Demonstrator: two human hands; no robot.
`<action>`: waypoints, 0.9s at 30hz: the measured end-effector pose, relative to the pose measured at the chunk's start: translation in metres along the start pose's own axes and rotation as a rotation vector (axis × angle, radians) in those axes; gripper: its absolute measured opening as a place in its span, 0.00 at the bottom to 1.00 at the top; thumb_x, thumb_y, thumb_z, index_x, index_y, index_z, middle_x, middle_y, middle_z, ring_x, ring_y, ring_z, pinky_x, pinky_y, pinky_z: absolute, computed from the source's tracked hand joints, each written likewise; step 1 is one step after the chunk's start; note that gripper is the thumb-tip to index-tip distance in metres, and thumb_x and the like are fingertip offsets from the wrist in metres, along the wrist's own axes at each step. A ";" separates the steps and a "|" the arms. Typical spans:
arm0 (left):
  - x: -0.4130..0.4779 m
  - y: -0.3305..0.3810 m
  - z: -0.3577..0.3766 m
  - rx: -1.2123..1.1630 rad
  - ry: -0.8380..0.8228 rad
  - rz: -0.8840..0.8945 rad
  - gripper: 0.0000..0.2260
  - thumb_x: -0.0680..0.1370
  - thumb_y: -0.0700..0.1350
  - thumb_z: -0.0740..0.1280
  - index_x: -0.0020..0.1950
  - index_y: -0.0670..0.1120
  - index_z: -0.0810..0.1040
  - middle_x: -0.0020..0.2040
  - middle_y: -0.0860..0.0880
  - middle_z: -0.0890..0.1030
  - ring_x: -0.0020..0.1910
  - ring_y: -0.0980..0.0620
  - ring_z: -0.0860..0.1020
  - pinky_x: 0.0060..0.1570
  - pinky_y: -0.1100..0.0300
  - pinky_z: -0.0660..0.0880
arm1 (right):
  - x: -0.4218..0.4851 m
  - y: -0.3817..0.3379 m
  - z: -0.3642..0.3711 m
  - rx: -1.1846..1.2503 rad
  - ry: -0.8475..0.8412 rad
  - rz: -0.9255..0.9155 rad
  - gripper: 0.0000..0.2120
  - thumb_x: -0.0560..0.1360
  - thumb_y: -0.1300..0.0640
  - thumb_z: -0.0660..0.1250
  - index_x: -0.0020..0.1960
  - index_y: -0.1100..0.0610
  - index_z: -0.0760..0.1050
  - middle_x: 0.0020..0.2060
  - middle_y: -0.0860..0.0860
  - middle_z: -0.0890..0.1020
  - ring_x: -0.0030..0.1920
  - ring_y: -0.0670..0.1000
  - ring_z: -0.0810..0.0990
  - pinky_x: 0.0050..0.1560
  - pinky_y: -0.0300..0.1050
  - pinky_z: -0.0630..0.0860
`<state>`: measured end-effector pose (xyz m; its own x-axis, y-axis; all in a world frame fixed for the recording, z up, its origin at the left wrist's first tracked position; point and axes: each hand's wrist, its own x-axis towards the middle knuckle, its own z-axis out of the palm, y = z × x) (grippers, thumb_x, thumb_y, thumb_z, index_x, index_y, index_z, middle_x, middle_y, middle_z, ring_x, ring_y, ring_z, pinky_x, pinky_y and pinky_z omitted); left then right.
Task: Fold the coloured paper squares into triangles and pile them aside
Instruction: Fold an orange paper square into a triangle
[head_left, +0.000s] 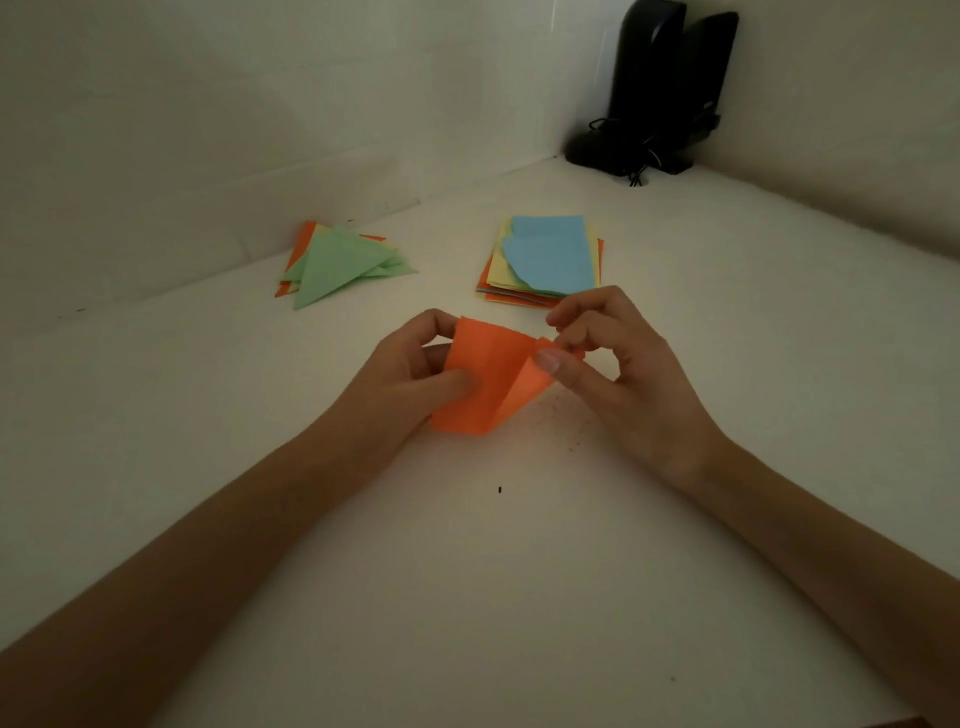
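Orange paper (488, 384) half-folded, pinched by left hand (410, 384) fingers and right hand (618, 364) fingers above surface (519, 545); triangle pile (337, 262), square stack (545, 260) beyond

White table (519, 571): folded triangle pile (340, 265) far left, paper square stack (545, 260) centre, black speakers (660, 93) in corner
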<state>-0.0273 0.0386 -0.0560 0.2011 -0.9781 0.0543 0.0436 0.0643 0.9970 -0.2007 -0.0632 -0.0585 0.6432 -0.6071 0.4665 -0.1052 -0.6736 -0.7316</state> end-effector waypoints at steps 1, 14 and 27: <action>-0.002 0.001 0.002 0.000 -0.031 0.002 0.12 0.69 0.36 0.66 0.49 0.48 0.73 0.40 0.50 0.84 0.39 0.52 0.81 0.39 0.60 0.77 | 0.000 -0.001 0.000 -0.004 0.001 0.004 0.08 0.72 0.46 0.64 0.39 0.50 0.72 0.50 0.48 0.74 0.51 0.38 0.73 0.51 0.27 0.65; -0.005 -0.005 0.020 0.202 0.219 0.128 0.11 0.67 0.46 0.71 0.47 0.51 0.76 0.41 0.53 0.82 0.39 0.57 0.81 0.39 0.59 0.79 | 0.000 -0.008 -0.001 0.101 -0.111 0.202 0.05 0.75 0.55 0.68 0.45 0.50 0.71 0.39 0.44 0.77 0.39 0.39 0.73 0.39 0.30 0.68; -0.005 -0.004 0.021 0.178 0.256 0.087 0.08 0.70 0.40 0.74 0.46 0.47 0.79 0.46 0.40 0.82 0.42 0.50 0.79 0.46 0.48 0.78 | 0.002 -0.005 -0.004 0.289 -0.150 0.233 0.06 0.73 0.54 0.66 0.41 0.56 0.77 0.31 0.49 0.81 0.34 0.46 0.79 0.43 0.43 0.74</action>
<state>-0.0486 0.0390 -0.0590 0.4369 -0.8875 0.1463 -0.1516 0.0877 0.9845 -0.2015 -0.0630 -0.0518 0.7331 -0.6470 0.2098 -0.0575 -0.3662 -0.9287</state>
